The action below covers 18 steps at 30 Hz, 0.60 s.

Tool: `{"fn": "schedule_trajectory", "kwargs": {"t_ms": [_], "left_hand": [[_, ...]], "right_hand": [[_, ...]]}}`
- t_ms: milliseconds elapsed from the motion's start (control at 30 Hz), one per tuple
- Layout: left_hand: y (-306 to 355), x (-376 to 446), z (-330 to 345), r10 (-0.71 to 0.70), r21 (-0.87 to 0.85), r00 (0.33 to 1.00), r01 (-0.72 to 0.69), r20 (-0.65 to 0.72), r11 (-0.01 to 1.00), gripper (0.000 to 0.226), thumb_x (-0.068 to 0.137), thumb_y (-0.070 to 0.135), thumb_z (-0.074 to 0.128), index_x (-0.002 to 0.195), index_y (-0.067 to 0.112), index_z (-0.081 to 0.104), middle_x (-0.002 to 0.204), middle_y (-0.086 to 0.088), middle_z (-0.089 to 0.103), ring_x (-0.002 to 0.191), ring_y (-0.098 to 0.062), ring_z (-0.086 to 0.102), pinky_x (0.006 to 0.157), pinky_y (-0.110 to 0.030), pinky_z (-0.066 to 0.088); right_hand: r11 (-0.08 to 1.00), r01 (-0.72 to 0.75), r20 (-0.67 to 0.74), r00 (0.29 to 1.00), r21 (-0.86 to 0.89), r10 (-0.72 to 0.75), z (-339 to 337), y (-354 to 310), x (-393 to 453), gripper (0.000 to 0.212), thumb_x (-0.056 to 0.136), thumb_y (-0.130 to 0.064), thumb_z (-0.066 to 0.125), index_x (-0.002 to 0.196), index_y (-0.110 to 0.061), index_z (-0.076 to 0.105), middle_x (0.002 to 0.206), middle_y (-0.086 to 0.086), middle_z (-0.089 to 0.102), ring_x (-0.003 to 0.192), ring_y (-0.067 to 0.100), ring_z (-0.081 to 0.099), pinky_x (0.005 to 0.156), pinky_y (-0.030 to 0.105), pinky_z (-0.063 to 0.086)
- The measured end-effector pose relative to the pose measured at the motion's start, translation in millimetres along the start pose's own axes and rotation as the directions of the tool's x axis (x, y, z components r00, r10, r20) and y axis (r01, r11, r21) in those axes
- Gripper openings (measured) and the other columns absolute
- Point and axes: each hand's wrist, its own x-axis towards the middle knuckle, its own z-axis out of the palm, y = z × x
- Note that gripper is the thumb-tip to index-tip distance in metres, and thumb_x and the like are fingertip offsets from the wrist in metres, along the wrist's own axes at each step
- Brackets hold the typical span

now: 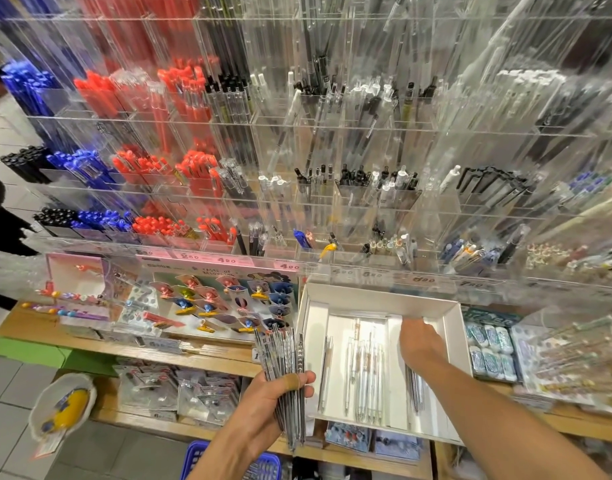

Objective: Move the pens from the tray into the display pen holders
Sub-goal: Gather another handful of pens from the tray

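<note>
The left hand [280,393] grips a thick bundle of pens [283,372], fingers curled round it, just left of the white tray [450,327]. The right hand [420,342] reaches down inside the tray, back upward, fingers curled under and hidden; whether it pinches anything cannot be told. Loose clear pens [363,372] lie just left of that hand, dark ones [414,389] beneath its wrist. The clear pen holders [332,202] rise beyond both hands.

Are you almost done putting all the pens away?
Not yet. The left hand grips a bundle of pens gathered for the holders. The right hand reaches into the white tray, where clear pens still lie. The display pen holders already hold many pens; which came from this tray I cannot tell.
</note>
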Motion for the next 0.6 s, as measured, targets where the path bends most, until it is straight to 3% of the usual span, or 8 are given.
{"fn": "schedule_trajectory", "kwargs": {"t_ms": [200,333,400,500,567,600], "left_hand": [[3,-4,5,0.022,-0.002,1.0,-0.022,0.001,1.0,0.071,0.06,0.004,0.087,0.122,-0.012,0.055,0.107,-0.025,0.072,0.076,-0.027,0.073,0.057,-0.031,0.056],[3,-9,8,0.036,0.001,0.999,-0.036,0.008,0.999,0.066,0.058,0.005,0.085,0.116,-0.013,0.06,0.105,-0.025,0.072,0.074,-0.026,0.072,0.058,-0.032,0.057],[2,-10,8,0.051,-0.007,0.999,-0.051,0.007,0.999,0.062,0.059,0.004,0.084,0.114,-0.011,0.061,0.104,-0.025,0.072,0.074,-0.026,0.071,0.061,-0.034,0.057],[2,-12,8,0.055,-0.025,0.998,-0.055,0.001,0.998,0.059,0.058,0.004,0.083,0.111,-0.013,0.063,0.103,-0.025,0.072,0.073,-0.026,0.07,0.064,-0.034,0.057],[2,-12,8,0.054,-0.032,0.999,-0.054,0.003,0.998,0.059,0.059,0.003,0.083,0.111,-0.015,0.063,0.103,-0.026,0.072,0.073,-0.026,0.07,0.063,-0.034,0.056],[1,-12,7,0.056,-0.034,0.998,-0.055,0.003,0.998,0.059,0.06,0.003,0.082,0.112,-0.015,0.062,0.103,-0.026,0.072,0.073,-0.026,0.07,0.063,-0.034,0.056]], "right_hand": [[1.0,0.012,0.077,0.997,0.019,-0.013,-3,2,1,0.033,0.094,-0.002,0.04,0.126,-0.008,0.047,0.122,0.009,0.059,0.11,0.029,0.061,0.083,0.035,0.048],[0.943,-0.029,0.054,0.998,0.332,0.011,-5,15,5,0.016,0.101,-0.017,0.037,0.102,-0.007,0.05,0.096,0.011,0.063,0.093,0.032,0.06,0.069,0.034,0.041],[0.826,-0.005,0.043,0.999,0.563,-0.024,-9,17,1,0.028,0.102,-0.024,0.036,0.088,-0.007,0.054,0.086,0.008,0.06,0.084,0.03,0.059,0.071,0.039,0.045],[0.521,-0.024,0.088,0.991,0.853,-0.098,-16,-5,-11,0.027,0.102,-0.027,0.035,0.095,-0.011,0.056,0.092,0.009,0.061,0.079,0.026,0.062,0.077,0.046,0.053],[0.399,-0.08,0.166,0.968,0.914,-0.186,-15,-31,-16,0.02,0.103,-0.023,0.037,0.096,-0.012,0.052,0.09,0.008,0.057,0.063,0.019,0.058,0.059,0.036,0.054],[0.426,-0.092,0.205,0.952,0.9,-0.228,-12,-45,-18,0.016,0.102,-0.02,0.039,0.097,-0.012,0.052,0.089,0.007,0.056,0.058,0.016,0.053,0.05,0.029,0.047]]}}
